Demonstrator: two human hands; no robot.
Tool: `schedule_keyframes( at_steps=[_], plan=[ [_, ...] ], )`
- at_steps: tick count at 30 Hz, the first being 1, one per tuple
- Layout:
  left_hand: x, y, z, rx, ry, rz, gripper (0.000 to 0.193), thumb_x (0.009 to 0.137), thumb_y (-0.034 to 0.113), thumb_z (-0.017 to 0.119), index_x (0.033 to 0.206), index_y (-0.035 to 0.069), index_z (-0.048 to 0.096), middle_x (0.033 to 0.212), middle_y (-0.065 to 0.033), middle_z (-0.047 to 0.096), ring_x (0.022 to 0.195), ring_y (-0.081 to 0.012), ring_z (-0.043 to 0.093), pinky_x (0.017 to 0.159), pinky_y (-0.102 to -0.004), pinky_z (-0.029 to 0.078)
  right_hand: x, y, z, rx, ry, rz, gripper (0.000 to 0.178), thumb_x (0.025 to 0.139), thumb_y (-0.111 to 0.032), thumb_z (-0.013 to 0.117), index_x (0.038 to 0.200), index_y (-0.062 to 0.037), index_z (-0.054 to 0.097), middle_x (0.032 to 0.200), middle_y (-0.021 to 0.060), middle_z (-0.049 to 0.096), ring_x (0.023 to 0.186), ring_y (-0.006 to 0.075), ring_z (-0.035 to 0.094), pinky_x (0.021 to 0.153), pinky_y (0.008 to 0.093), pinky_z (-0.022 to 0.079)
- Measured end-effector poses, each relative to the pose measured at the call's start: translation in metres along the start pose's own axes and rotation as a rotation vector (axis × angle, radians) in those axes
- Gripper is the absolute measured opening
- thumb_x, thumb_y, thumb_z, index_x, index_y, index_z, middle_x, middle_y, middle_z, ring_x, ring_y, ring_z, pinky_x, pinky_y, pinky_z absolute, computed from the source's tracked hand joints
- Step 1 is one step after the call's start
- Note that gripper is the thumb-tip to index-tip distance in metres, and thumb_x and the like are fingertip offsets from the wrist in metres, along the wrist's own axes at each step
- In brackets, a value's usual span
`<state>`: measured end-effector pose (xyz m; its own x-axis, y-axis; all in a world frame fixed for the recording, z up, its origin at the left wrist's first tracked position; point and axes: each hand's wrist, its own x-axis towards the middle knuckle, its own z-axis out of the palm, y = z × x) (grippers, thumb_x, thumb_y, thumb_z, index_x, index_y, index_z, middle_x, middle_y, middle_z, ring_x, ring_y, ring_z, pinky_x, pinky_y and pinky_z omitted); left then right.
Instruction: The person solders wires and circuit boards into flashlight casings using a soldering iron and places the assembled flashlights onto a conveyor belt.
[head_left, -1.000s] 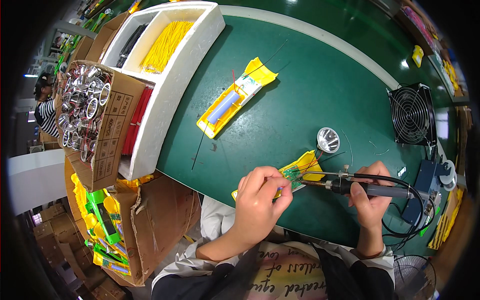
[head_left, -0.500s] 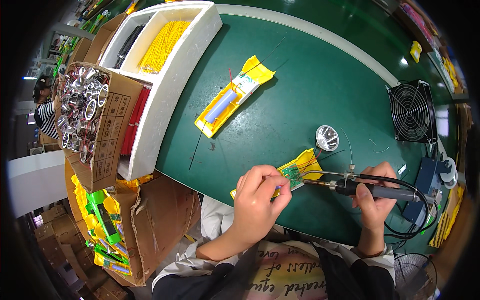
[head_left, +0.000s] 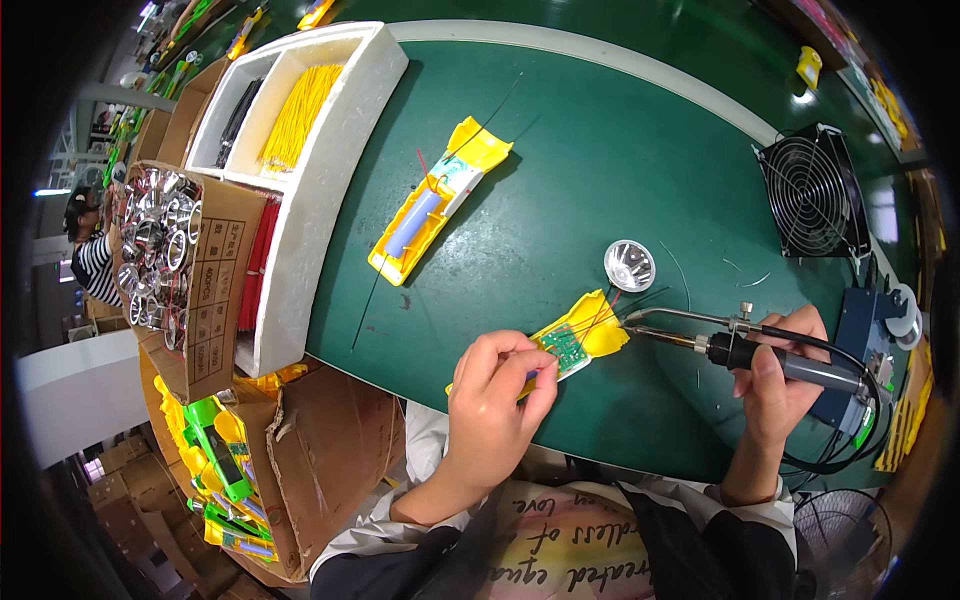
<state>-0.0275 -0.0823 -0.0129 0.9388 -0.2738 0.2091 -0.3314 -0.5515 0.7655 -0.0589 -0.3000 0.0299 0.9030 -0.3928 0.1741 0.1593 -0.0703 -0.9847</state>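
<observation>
My right hand (head_left: 783, 375) is closed around a soldering iron (head_left: 740, 352) with a thin metal feed tube (head_left: 680, 315) along it. The tip is just right of a yellow plastic casing (head_left: 600, 338), apart from the green circuit board (head_left: 566, 346) inside it. Over the casing's near left part, my left hand (head_left: 497, 395) is closed in a pinch; what its fingertips hold is hidden. A bit of a purple battery cell shows beneath those fingers. Thin red and dark wires run from the board toward a silver reflector cup (head_left: 630, 267) beyond it.
A second yellow casing (head_left: 440, 200) with a purple cell lies farther left. Beside it stand a white foam box (head_left: 340, 130) of sorted wires and a carton (head_left: 225, 270) of reflectors. At right are a black fan (head_left: 812, 195), a blue unit (head_left: 850, 345) and a solder spool (head_left: 904, 315).
The soldering iron's tip has drawn back to the right, away from the circuit board. My left hand keeps its pinch over the casing. The whole view has shifted slightly.
</observation>
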Motion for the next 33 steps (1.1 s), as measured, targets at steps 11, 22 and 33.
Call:
schedule_keyframes(
  at_steps=[11, 22, 33],
  plan=[
    [0.000, -0.001, 0.002, 0.029, -0.018, 0.027, 0.012, 0.064, -0.003, 0.062, 0.074, -0.001, 0.055, 0.082, -0.0098, 0.048, 0.070, -0.0185, 0.051, 0.059, -0.0260, 0.044, 0.001, 0.001, -0.002, -0.011, 0.005, 0.019, 0.019, 0.070, -0.006, 0.055, 0.071, -0.0009, 0.038, 0.053, 0.0051, 0.043, 0.041, 0.0057, 0.037, 0.039, 0.0176, 0.032],
    [-0.001, -0.006, 0.003, 0.033, -0.016, 0.126, 0.013, 0.064, -0.004, 0.061, 0.074, -0.001, 0.054, 0.083, -0.0102, 0.048, 0.072, -0.0202, 0.051, 0.061, -0.0267, 0.044, -0.026, 0.000, -0.027, -0.073, 0.025, -0.023, 0.019, 0.071, -0.008, 0.055, 0.070, -0.0018, 0.037, 0.053, 0.0051, 0.043, 0.041, 0.0066, 0.039, 0.039, 0.0173, 0.033],
    [0.003, -0.016, -0.010, -0.017, -0.132, 0.300, 0.016, 0.060, -0.004, 0.063, 0.071, 0.001, 0.054, 0.080, -0.0090, 0.050, 0.070, -0.0212, 0.052, 0.060, -0.0277, 0.044, -0.069, 0.008, -0.082, -0.310, 0.358, 0.066, 0.018, 0.074, -0.011, 0.055, 0.074, -0.0035, 0.038, 0.057, 0.0016, 0.042, 0.038, 0.0051, 0.039, 0.033, 0.0147, 0.031]
  ],
)
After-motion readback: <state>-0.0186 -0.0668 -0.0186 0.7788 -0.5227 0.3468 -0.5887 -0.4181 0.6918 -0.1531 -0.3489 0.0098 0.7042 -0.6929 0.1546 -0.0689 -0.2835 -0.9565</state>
